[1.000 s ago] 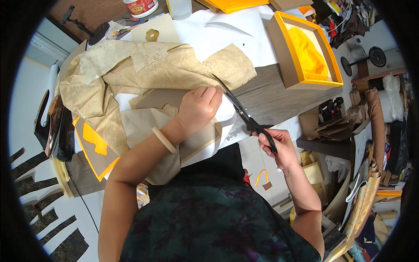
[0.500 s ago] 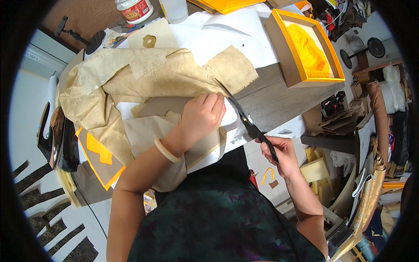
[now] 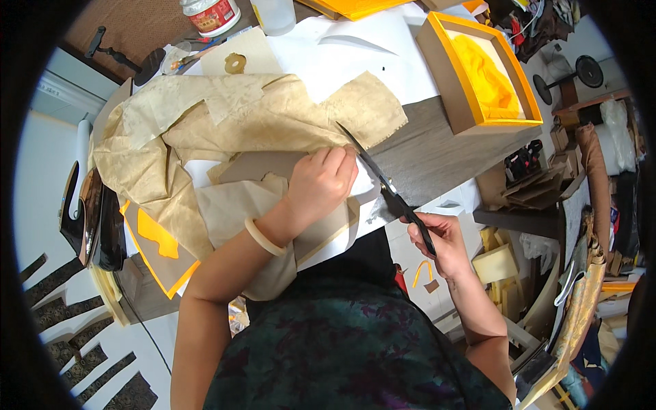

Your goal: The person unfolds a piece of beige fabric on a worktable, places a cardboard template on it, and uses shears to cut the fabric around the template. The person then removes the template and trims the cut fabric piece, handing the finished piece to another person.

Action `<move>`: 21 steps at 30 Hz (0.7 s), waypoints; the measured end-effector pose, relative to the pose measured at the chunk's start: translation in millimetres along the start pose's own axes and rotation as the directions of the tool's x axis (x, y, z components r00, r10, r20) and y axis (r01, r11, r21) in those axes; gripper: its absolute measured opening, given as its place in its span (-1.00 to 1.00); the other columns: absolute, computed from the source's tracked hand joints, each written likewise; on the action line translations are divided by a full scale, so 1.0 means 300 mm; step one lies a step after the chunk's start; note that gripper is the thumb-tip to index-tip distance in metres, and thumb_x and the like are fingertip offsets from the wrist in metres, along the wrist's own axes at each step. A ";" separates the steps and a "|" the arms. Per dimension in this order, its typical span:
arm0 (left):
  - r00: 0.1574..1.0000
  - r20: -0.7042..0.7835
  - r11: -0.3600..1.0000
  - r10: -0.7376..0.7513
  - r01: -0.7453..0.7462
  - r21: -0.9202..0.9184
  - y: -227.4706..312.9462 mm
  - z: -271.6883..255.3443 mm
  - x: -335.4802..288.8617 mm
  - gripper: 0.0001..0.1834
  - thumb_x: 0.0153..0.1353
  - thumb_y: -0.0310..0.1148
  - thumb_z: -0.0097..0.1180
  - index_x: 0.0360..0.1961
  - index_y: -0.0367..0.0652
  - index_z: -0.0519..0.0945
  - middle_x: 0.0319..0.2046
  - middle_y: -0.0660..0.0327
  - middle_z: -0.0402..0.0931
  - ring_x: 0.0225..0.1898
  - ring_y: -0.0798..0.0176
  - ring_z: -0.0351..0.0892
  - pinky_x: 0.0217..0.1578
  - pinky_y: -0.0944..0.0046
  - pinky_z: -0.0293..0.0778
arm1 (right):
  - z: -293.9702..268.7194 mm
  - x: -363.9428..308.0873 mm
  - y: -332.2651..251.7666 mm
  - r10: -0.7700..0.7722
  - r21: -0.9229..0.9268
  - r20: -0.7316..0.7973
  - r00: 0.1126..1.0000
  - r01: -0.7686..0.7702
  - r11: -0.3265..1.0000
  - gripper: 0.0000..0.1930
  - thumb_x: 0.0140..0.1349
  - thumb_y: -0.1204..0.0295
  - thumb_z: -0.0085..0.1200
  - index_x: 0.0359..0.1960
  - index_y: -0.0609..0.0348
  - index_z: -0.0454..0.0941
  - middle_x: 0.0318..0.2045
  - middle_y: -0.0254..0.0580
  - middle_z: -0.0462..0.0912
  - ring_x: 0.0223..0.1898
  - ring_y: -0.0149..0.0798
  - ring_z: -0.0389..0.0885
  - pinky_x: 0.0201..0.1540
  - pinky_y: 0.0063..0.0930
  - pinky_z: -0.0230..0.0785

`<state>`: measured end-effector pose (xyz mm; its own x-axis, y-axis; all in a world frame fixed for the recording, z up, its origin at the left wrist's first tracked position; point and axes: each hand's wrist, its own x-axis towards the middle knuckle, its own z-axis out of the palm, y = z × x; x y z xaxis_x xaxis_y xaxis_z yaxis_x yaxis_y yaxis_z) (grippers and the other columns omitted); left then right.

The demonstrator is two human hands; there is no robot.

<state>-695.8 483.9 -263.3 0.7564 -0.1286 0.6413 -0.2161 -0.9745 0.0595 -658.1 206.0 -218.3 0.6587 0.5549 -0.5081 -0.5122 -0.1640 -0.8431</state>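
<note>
Large black scissors (image 3: 389, 190) are in my right hand (image 3: 443, 244), its fingers wrapped round the handles beyond the table's near edge. Their long blades point up and left, lying against the right part of a creased beige patterned cloth (image 3: 239, 126). My left hand (image 3: 322, 181), a pale bangle (image 3: 264, 238) on its wrist, pinches the cloth's near edge just left of the blades. Under that forearm a plain flap of fabric hangs over the table's front edge. Grey-brown board (image 3: 263, 165) and white paper show beneath. Whether the blades are fully closed is hard to make out.
An open yellow-rimmed box (image 3: 475, 75) holding yellow cloth stands at the back right. A red-labelled jar (image 3: 210, 15) and a clear cup (image 3: 273, 15) stand at the back. A yellow-edged board (image 3: 158, 247) lies at the left. Rolls and scraps (image 3: 588, 205) crowd the right side.
Hardly anything differs. The whole view has shifted very slightly; both hands, the cloth and the scissors keep almost the same positions relative to each other.
</note>
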 end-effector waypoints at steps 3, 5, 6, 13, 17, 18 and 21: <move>1.000 0.005 1.000 -0.001 0.001 0.000 0.001 -0.001 -0.002 -0.74 0.10 -0.41 0.30 -0.18 -0.27 0.71 -0.44 0.29 0.45 -0.39 0.32 0.54 -0.48 0.34 0.50 | -0.001 0.000 0.008 -0.003 0.001 0.003 1.000 0.003 1.000 -0.74 0.30 0.45 0.40 -0.02 0.28 0.77 -0.32 -0.46 0.73 -0.32 -0.63 0.53 -0.26 -0.71 0.33; 1.000 0.005 1.000 -0.001 0.001 -0.009 0.001 0.000 -0.002 -0.74 0.10 -0.41 0.30 -0.17 -0.27 0.71 -0.44 0.29 0.45 -0.39 0.32 0.54 -0.48 0.34 0.50 | 0.003 -0.001 0.014 -0.023 -0.019 -0.005 1.000 0.023 1.000 -0.72 0.31 0.43 0.39 -0.01 0.30 0.76 -0.40 -0.49 0.67 -0.43 -0.65 0.44 -0.38 -0.70 0.21; 1.000 0.003 1.000 -0.002 0.002 -0.014 0.002 0.001 0.000 -0.74 0.10 -0.40 0.30 -0.17 -0.27 0.71 -0.44 0.29 0.45 -0.39 0.32 0.54 -0.48 0.33 0.50 | 0.013 -0.001 0.017 -0.041 -0.038 -0.013 0.999 0.041 0.998 -0.71 0.32 0.40 0.37 0.00 0.31 0.74 -0.48 -0.51 0.60 -0.54 -0.67 0.36 -0.49 -0.70 0.09; 1.000 0.010 1.000 0.003 -0.003 -0.024 0.000 0.001 0.000 -0.74 0.10 -0.41 0.30 -0.17 -0.28 0.69 -0.44 0.27 0.45 -0.38 0.31 0.55 -0.47 0.33 0.50 | 0.010 -0.003 0.018 -0.055 -0.060 -0.013 0.998 0.054 0.997 -0.72 0.33 0.40 0.36 0.01 0.27 0.74 -0.55 -0.56 0.52 -0.64 -0.70 0.25 -0.61 -0.69 -0.04; 1.000 -0.003 1.000 0.003 -0.003 -0.021 0.003 -0.002 -0.004 -0.74 0.10 -0.41 0.31 -0.18 -0.28 0.69 -0.44 0.27 0.45 -0.39 0.31 0.55 -0.48 0.34 0.50 | 0.017 -0.014 0.003 -0.017 -0.100 -0.024 1.000 0.014 0.995 -0.72 0.33 0.40 0.36 0.00 0.27 0.74 -0.56 -0.56 0.52 -0.64 -0.70 0.24 -0.61 -0.70 -0.05; 1.000 -0.013 1.000 0.001 -0.002 -0.031 0.000 0.006 -0.006 -0.74 0.10 -0.42 0.31 -0.18 -0.28 0.69 -0.44 0.27 0.45 -0.39 0.32 0.55 -0.48 0.34 0.50 | 0.015 -0.012 0.006 -0.012 -0.105 -0.024 1.000 0.009 0.994 -0.73 0.33 0.40 0.36 0.00 0.28 0.74 -0.56 -0.55 0.52 -0.64 -0.70 0.24 -0.61 -0.70 -0.05; 1.000 -0.011 1.000 -0.005 0.005 -0.029 0.002 0.006 -0.006 -0.74 0.10 -0.42 0.31 -0.18 -0.28 0.70 -0.45 0.28 0.45 -0.39 0.33 0.55 -0.49 0.35 0.49 | 0.006 -0.008 -0.004 0.023 -0.060 -0.025 0.999 -0.025 0.998 -0.75 0.32 0.40 0.39 -0.03 0.25 0.78 -0.50 -0.55 0.59 -0.56 -0.70 0.30 -0.54 -0.70 0.02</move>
<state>-696.3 483.3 -265.9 0.7508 -0.1213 0.6493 -0.2304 -0.9694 0.0852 -660.1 206.4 -215.6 0.6603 0.5300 -0.5321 -0.4943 -0.2267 -0.8392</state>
